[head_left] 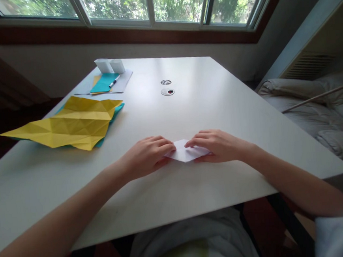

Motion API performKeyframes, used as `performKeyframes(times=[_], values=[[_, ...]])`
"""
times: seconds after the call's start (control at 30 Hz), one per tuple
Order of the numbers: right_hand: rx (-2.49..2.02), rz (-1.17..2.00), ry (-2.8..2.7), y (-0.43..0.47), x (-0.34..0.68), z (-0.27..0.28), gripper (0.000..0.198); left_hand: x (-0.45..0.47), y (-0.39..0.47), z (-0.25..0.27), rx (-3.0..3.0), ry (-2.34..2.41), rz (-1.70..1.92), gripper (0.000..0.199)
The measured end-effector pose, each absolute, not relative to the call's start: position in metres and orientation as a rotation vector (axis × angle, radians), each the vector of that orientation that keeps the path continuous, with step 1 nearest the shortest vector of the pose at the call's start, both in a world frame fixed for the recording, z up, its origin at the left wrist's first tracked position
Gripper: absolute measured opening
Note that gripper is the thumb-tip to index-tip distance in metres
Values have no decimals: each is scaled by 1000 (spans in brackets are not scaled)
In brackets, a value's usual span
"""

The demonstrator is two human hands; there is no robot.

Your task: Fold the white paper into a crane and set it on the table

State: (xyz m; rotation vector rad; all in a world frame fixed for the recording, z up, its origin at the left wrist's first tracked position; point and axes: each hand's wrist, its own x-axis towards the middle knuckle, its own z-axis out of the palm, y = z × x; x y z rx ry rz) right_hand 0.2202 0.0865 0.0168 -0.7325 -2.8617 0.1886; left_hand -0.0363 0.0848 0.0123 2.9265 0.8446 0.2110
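A small folded piece of white paper (pixel 185 153) lies near the front of the white table, between my hands. My left hand (pixel 150 154) grips its left corner, thumb and fingers pressed together on it. On the opposite side my right hand (pixel 216 145) holds the right corner, with the index finger lying on top of the paper. Parts of both corners are hidden under my fingers.
Creased yellow paper (pixel 73 122) lies over teal paper (pixel 101 142) at the left. Farther back are a teal sheet (pixel 104 83), a marker pen (pixel 114 81) and white folded paper boxes (pixel 117 66). Two round inserts (pixel 166 92) sit in the white tabletop (pixel 204 98).
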Motion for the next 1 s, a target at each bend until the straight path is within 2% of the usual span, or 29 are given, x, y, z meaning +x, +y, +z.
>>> performKeyframes(times=[0.17, 0.43, 0.63, 1.0], values=[[-697, 80, -2848, 85, 218, 13, 18, -35, 85, 13, 2949, 846, 234, 24], [-667, 228, -2919, 84, 220, 17, 22, -35, 81, 13, 3001, 740, 145, 20], [-732, 8, -2894, 81, 222, 15, 24, -26, 71, 11, 3082, 799, 146, 23], [-755, -15, -2890, 83, 222, 6, 28, -27, 70, 5, 3184, 822, 232, 20]])
